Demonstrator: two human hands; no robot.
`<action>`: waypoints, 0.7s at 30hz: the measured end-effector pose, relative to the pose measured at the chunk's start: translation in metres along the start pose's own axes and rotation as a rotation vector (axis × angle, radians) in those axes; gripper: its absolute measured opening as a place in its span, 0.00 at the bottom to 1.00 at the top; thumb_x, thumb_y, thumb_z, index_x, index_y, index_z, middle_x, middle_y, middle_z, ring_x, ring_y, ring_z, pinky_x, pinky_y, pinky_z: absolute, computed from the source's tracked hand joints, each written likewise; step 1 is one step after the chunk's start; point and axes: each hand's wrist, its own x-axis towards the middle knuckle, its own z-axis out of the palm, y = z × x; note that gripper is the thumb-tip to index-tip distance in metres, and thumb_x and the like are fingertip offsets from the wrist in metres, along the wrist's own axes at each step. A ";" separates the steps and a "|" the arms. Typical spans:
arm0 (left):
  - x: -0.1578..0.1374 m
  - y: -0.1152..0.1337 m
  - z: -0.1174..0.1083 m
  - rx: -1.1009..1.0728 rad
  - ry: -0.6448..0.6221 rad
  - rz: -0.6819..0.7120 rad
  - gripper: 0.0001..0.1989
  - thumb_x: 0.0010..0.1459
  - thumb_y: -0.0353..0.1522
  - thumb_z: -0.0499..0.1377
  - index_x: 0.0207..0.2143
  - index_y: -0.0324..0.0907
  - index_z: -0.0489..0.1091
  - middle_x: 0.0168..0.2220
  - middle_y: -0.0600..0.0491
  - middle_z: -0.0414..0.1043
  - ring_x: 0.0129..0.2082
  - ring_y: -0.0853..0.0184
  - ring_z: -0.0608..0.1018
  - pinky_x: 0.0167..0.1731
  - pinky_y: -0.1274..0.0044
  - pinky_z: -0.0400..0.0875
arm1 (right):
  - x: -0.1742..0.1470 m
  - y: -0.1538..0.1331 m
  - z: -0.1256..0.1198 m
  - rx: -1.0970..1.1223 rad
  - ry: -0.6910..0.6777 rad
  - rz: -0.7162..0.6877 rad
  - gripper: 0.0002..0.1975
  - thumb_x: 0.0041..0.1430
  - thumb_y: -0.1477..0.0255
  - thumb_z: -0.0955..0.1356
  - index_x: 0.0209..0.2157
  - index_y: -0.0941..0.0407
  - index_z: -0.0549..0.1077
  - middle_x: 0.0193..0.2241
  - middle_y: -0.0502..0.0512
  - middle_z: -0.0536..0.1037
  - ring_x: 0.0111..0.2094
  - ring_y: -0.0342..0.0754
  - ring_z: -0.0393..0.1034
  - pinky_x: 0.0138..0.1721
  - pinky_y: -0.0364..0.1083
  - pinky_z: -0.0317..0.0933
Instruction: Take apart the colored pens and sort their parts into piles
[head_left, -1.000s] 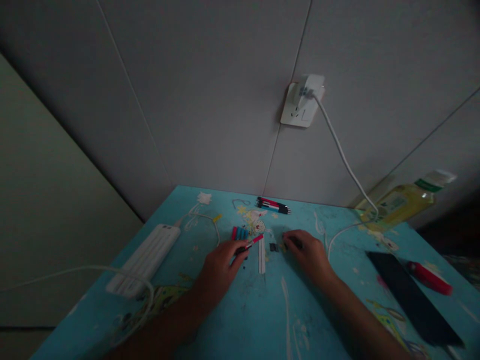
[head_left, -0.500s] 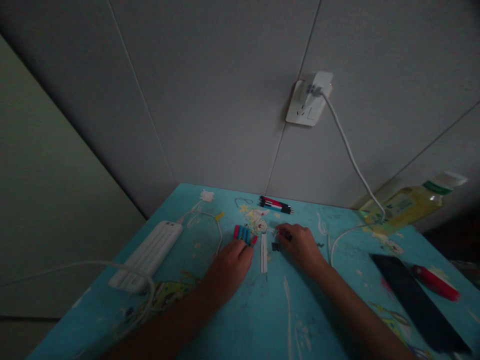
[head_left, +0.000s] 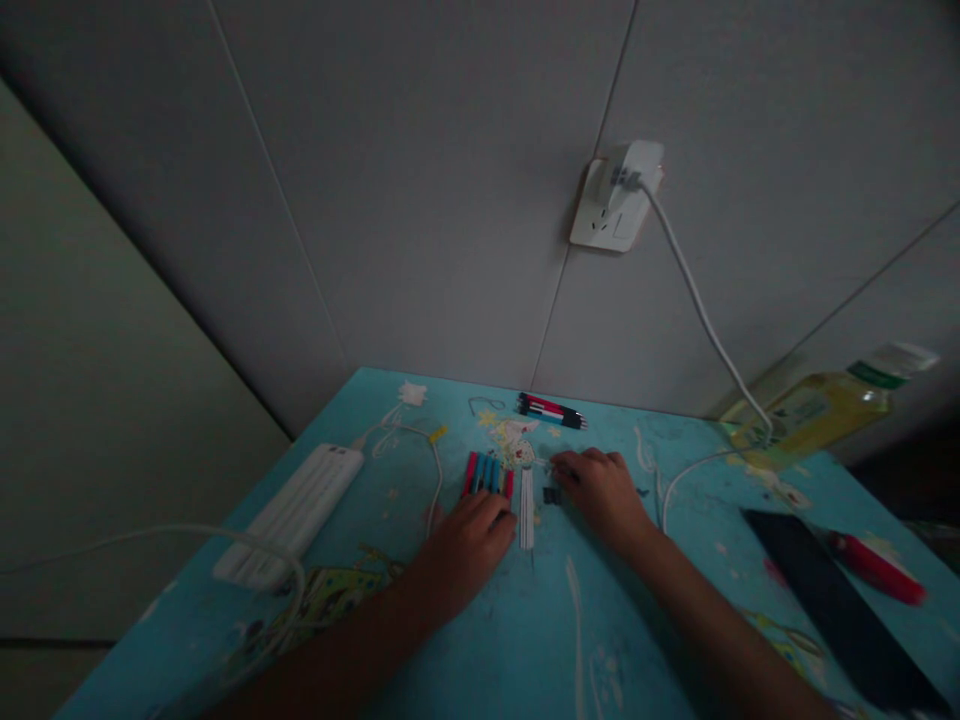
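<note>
A row of red and blue pen barrels [head_left: 489, 472] lies side by side on the table. My left hand [head_left: 472, 525] is at their near ends, fingers bent and close together; what lies under the fingertips is hidden. Just right of it several thin white refills [head_left: 526, 510] lie parallel. Further right, my right hand [head_left: 600, 490] rests with curled fingers, thumb and forefinger close together; anything between them is too dark and small to make out. Small black pieces [head_left: 552, 495] lie beside that hand. Behind, several pens [head_left: 552, 410] in black, red and blue lie together.
A white power strip [head_left: 289, 515] with its cable is at left. To the right lie a dark flat strip [head_left: 840, 600] and a red object [head_left: 877, 568]. A bottle of yellow liquid [head_left: 825, 410] leans at the back right. A white cord [head_left: 694, 285] hangs from the wall socket.
My left hand has drawn back towards me along the barrels, so more of their length shows. My right hand has barely moved.
</note>
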 end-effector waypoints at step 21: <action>0.004 -0.001 -0.023 0.043 0.016 -0.017 0.04 0.61 0.29 0.62 0.39 0.41 0.73 0.37 0.50 0.72 0.41 0.59 0.72 0.41 0.65 0.71 | -0.003 0.001 0.003 -0.006 0.056 -0.042 0.13 0.69 0.69 0.62 0.47 0.48 0.77 0.37 0.54 0.81 0.40 0.51 0.72 0.46 0.50 0.51</action>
